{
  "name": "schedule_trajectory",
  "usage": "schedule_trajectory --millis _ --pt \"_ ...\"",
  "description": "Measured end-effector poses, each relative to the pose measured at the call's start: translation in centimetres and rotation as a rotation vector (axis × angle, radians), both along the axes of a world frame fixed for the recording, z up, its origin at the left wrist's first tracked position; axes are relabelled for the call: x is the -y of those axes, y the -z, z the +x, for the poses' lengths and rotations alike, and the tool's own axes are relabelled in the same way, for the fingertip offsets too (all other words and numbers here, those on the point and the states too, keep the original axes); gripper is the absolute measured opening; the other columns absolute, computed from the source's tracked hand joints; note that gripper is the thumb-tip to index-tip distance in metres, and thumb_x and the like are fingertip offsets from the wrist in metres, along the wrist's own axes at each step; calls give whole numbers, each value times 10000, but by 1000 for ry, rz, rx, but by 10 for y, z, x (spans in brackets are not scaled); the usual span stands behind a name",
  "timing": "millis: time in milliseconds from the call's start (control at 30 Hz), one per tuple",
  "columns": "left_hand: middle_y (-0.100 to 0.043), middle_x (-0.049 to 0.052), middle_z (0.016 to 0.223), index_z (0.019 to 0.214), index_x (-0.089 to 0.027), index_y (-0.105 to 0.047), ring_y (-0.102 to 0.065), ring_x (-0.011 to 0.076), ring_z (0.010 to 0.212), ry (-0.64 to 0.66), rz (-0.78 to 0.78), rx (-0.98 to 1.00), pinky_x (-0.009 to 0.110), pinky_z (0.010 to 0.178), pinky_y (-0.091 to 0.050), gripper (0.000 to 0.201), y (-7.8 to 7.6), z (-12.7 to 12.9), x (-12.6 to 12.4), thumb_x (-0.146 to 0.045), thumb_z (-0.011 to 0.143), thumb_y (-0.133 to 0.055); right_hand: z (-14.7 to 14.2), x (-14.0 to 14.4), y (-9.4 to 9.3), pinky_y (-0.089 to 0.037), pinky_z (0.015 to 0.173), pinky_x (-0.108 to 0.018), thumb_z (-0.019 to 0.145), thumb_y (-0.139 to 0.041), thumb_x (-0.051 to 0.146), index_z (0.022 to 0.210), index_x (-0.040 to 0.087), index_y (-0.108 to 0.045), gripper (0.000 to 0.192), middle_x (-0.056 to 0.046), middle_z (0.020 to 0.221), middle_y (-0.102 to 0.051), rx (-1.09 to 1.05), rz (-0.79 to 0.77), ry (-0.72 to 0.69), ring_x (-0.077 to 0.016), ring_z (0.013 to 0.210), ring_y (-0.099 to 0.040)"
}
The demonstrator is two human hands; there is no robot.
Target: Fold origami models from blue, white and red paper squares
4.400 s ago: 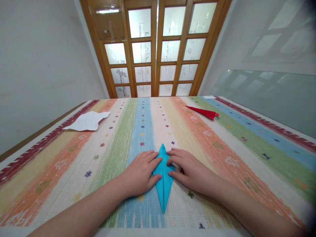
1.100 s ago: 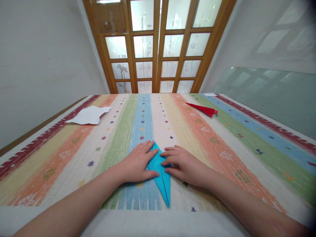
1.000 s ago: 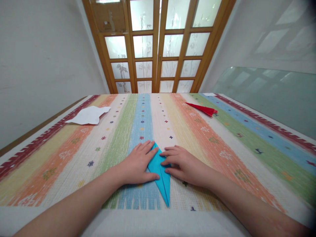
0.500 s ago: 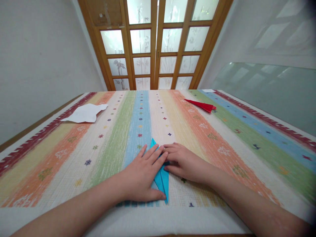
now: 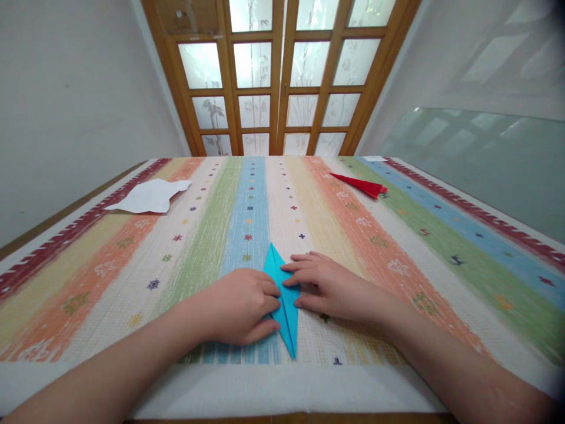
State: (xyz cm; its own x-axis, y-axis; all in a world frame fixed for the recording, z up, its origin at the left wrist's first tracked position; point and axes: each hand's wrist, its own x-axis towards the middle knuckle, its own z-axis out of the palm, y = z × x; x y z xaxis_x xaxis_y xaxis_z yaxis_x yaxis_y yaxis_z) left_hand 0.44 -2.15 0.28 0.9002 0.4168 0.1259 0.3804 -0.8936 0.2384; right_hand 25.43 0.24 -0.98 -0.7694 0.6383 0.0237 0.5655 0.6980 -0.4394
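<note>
A blue folded paper (image 5: 283, 306), long and pointed at both ends, lies on the striped tablecloth (image 5: 397, 253) near the front edge. My left hand (image 5: 241, 306) rests on its left side with the fingers curled against the paper's middle. On the right side, my right hand (image 5: 324, 285) lies flat and presses the paper with its fingertips. Both hands meet over the centre crease. The far tip and the near tip of the paper stick out beyond the hands.
A white cut paper shape (image 5: 148, 196) lies at the far left of the table. A red folded paper (image 5: 362, 184) lies at the far right. Wooden doors with frosted panes (image 5: 282, 76) stand behind the table. A glass panel (image 5: 477, 159) leans at the right.
My left hand, which lay flat across the blue paper half a second ago, has pulled back left and curled its fingers. The paper now looks narrower than a second ago.
</note>
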Motion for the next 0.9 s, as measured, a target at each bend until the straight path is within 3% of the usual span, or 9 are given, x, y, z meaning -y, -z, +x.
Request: schedule_trajectory --millis 167,333,433,567,733,900 --pt "-704 61 704 731 -177 -681 -652 220 682 33 14 -60 358 707 -524 232 -5 10 19 -314 904 -607 0 1 0 -375 1091 -489 865 -729 281 1150 285 -743 286 -60 1355 -656 -59 -17 7 -299 1323 -515" --pt "-660 30 610 645 -193 -641 -593 173 577 45 -31 -17 308 599 -465 278 -5 6 16 -284 902 -588 3 0 -6 -325 1129 -530 827 -760 293 1204 281 -724 379 -70 1435 -598 -13 -38 -38 -326 1383 -455" --pt "-675 40 685 722 -190 -664 -617 187 671 -20 24 -12 314 661 -482 259 -4 1 4 -271 937 -546 5 0 -7 -294 1147 -550 815 -776 329 1248 292 -702 441 -69 1466 -569 12 -49 -45 -336 1409 -425" --pt "-714 81 988 932 -183 -702 -646 231 943 -114 67 -17 365 829 -505 156 -2 -7 -12 -197 937 -546 3 1 -4 -317 1136 -534 835 -751 282 1226 282 -712 393 -77 1436 -596 8 -17 -25 -321 1383 -458" --pt "-704 81 1143 967 -182 -704 -623 256 1109 -80 52 -12 435 1006 -458 188 3 -10 -18 -85 875 -572 -2 -1 2 -410 1062 -468 886 -702 258 1115 253 -755 235 -92 1282 -686 -83 40 6 -279 1220 -591" --pt "-693 94 1212 1055 -191 -702 -608 265 1176 -60 25 15 449 1037 -444 283 5 -10 -18 -52 849 -566 -3 -5 6 -454 978 -408 920 -642 226 997 231 -769 149 -82 1115 -717 -129 118 81 -235 1087 -632"
